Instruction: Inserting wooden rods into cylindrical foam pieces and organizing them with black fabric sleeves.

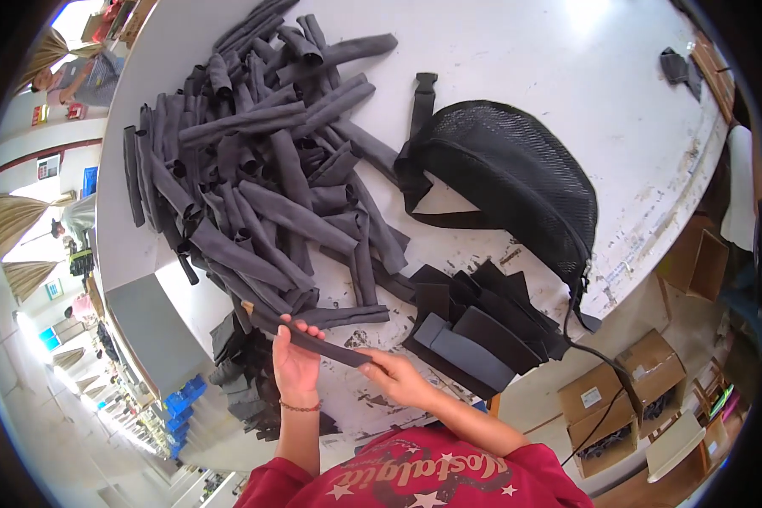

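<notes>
Between my hands, close to the table's near edge, is a dark grey fabric tube [330,346], slanting down to the right. My left hand [296,360] has its fingers closed on the upper left end. With thumb and fingers my right hand [394,373] pinches the lower right end. Just beyond, a big heap of similar grey fabric tubes [271,182] covers the left part of the table. Right of my right hand lies a stack of flat black and grey fabric pieces [483,326].
A black mesh bag [508,173] with a strap and buckle [426,82] rests on the white table [516,51]. Dark fabric scraps [250,381] hang at the near left edge. Cardboard boxes [597,398] stand on the floor at right. Other people [80,212] are far left.
</notes>
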`<state>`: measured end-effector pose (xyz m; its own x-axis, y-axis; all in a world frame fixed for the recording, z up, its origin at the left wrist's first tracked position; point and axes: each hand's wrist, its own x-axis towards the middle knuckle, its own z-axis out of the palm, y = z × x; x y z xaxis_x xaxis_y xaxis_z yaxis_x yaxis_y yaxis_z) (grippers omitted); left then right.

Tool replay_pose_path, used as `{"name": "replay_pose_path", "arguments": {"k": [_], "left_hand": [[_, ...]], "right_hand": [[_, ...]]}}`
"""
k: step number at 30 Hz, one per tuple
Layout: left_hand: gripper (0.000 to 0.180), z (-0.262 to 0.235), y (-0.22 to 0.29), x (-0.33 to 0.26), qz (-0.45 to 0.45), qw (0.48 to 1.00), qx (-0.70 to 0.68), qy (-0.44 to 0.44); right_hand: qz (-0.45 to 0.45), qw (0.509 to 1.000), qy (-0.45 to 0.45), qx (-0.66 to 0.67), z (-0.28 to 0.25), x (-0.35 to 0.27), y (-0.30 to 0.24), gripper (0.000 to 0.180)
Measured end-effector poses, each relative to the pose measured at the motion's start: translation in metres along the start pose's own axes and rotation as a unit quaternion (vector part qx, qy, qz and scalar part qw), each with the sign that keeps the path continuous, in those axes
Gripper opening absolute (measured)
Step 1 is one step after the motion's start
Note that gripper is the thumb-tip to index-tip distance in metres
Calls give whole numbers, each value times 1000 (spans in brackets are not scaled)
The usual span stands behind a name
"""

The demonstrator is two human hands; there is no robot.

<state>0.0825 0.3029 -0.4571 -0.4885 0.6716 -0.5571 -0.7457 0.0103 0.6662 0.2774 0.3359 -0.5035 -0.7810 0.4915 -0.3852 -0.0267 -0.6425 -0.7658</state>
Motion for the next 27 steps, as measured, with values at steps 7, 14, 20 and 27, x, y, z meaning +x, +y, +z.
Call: {"name": "replay_pose_path", "arguments": {"k": [7, 14, 20, 27], "left_hand": [[15, 41, -18, 15, 63, 976, 185, 92], [13, 62, -17, 7, 81, 974, 169, 124], [11, 74, 9, -16, 81, 983, 113, 120], [10, 87, 69, -56, 130, 980, 66, 133]], "right_hand": [[-6, 997, 82, 6, 7, -4, 14, 33], [-18, 996, 81, -20, 20, -11, 5, 33], [-74, 990, 67, -98, 43, -30, -5, 28], [-58, 976, -13, -210, 75, -50, -38, 26]]}}
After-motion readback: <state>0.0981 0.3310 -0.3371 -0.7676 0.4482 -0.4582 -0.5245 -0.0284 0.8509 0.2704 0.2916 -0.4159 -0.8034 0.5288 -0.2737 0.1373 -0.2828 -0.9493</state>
